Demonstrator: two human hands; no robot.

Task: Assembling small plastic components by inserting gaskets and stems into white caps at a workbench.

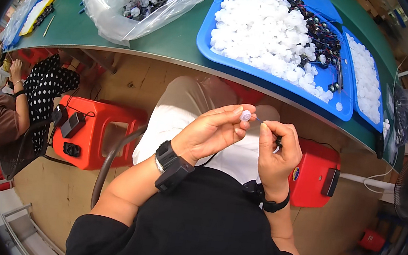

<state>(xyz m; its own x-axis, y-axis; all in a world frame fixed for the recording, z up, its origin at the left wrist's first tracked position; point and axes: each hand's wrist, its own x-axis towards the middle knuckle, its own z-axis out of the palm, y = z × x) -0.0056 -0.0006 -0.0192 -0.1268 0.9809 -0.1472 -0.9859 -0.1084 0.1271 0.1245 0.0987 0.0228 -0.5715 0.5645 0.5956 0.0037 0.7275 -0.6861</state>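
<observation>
My left hand (208,135) pinches a small round white plastic cap (245,115) between thumb and fingertips, above my lap. Just to its right, my right hand (281,154) is closed, thumb and forefinger pinching a thin dark wire (259,119) that reaches toward the cap. Whether the wire touches the cap or enters it, I cannot tell. A small dark part (279,141) shows among the curled fingers of that hand, mostly hidden. Both hands are in front of the table edge, off the tabletop.
On the green table (169,35) stands a blue tray (270,74) heaped with white caps (260,30) and dark wired parts (324,40). A second blue tray (376,122) and a clear plastic bag (102,2) flank it. Red stools (93,152) stand nearby; a co-worker (7,110) sits at left.
</observation>
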